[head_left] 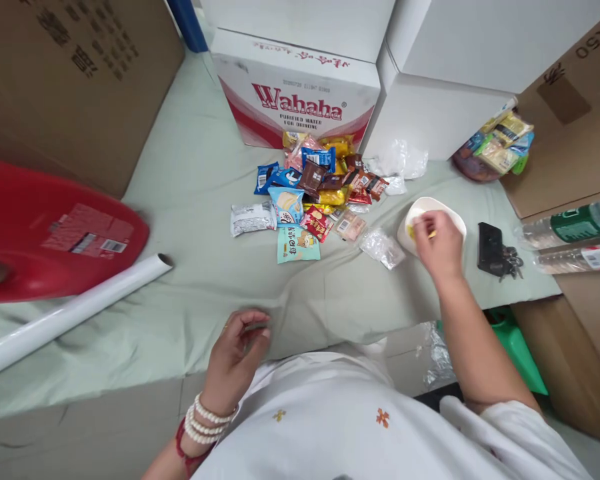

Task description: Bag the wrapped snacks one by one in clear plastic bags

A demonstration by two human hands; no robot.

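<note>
My right hand (437,243) is over a white, rounded-square tub (457,220), with its fingers pinched at the opening. Bits of yellow show by the fingertips; a small yellow piece (411,231) seems to be in the pinch, too small to name. At the table's front edge, my left hand (240,347) rests with loosely curled fingers apart from the thumb, holding nothing. Between the hands and the boxes lies a pile of wrapped snacks (313,179). A mint-green packet (299,245) and a silver-white packet (253,219) are at its near side. Clear wrappers (383,248) lie left of the tub.
A Wahaha water carton (300,100) and white boxes (460,40) stand behind. On the left are a red plastic container (55,233) and a white roll (80,310). To the right are keys (510,263) with a black case, a snack-filled bowl (480,167) and stacked cups (575,227).
</note>
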